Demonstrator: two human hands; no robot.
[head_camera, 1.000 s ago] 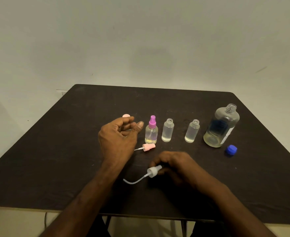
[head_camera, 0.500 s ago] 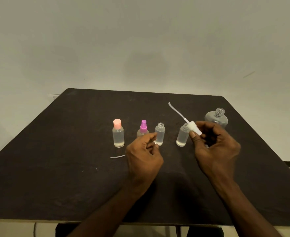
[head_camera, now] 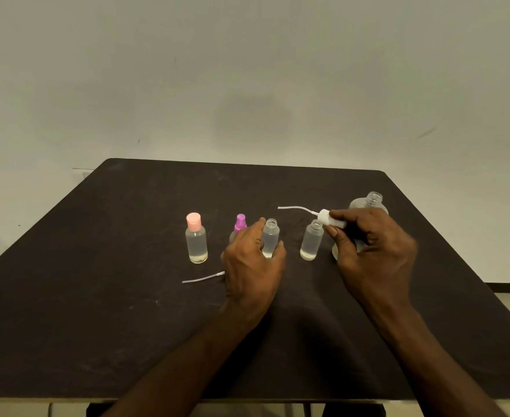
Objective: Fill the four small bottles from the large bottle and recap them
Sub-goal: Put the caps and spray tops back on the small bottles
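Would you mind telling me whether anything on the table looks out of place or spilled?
No spill shows. One oddity: a thin white dip tube lies loose on the table beside the left hand, its cap end hidden, while two small bottles stand uncapped.

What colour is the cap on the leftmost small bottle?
Pale pink cap, clearest in the head view.

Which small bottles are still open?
The two on the right: the third bottle, gripped by the left hand, and the fourth bottle. The pink-capped bottle and purple-sprayer bottle are closed.
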